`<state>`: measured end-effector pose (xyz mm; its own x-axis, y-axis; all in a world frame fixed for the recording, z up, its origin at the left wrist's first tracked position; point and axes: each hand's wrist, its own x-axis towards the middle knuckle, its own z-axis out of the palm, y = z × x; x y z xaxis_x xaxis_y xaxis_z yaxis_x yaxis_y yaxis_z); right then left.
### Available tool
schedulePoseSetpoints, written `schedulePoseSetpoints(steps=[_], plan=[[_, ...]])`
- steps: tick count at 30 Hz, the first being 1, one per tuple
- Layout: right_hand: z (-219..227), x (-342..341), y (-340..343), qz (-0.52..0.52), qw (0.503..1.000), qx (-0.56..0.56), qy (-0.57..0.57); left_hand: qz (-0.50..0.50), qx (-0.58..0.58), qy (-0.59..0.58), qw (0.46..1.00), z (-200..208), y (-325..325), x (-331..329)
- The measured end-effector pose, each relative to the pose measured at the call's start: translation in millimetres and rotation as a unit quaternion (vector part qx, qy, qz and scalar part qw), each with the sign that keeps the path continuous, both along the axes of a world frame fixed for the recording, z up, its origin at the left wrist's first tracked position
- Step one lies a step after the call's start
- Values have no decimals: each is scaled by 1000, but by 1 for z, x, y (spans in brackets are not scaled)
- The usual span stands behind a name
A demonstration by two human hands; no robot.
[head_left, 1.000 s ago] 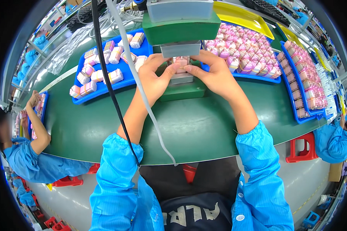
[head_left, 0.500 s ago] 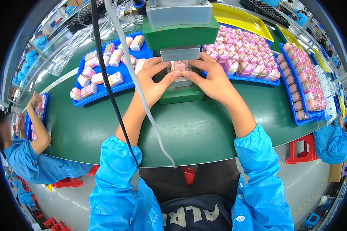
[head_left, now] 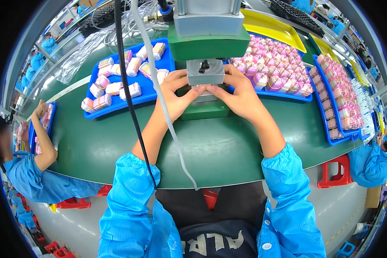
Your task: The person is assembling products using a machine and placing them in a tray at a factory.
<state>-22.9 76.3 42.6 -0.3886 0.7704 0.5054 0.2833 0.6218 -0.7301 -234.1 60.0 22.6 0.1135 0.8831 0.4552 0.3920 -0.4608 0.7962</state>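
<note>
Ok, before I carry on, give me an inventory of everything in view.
table: one, green, centre
press: one, green and grey, centre of table
pink block: one, pink, mostly hidden under the press
left tray: one, blue, left of the press
right tray: one, blue, right of the press
far-right trays: at least two, blue, overlapping
wrapped blocks: over a dozen at left, many more at right, pink and white
yellow trays: at least two, yellow, back right
cable: one, black, left foreground
hose: one, white, beside the cable
stools: several, red, both sides
co-workers: several, blue clothing, both sides
left hand: one, bare, at the press
right hand: one, bare, at the press
sleeves: two, blue, lower edge
</note>
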Motion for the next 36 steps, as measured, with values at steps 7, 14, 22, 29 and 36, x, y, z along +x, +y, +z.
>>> schedulePoseSetpoints(steps=[7,14,22,29,36], plan=[[-3,1,-1,-3,1000,5,-2,15,29,15,999,1,-1,1],[-8,2,2,-13,1000,2,-8,6,12,19,1000,0,0,-1],[-3,2,-1,-25,1000,-6,-13,15,-4,-7,1000,1,0,0],[-8,3,2,-22,1000,-7,-14,20,23,25,999,3,-1,2],[-8,2,1,-22,1000,-10,0,19,-31,-28,999,2,-1,2]])
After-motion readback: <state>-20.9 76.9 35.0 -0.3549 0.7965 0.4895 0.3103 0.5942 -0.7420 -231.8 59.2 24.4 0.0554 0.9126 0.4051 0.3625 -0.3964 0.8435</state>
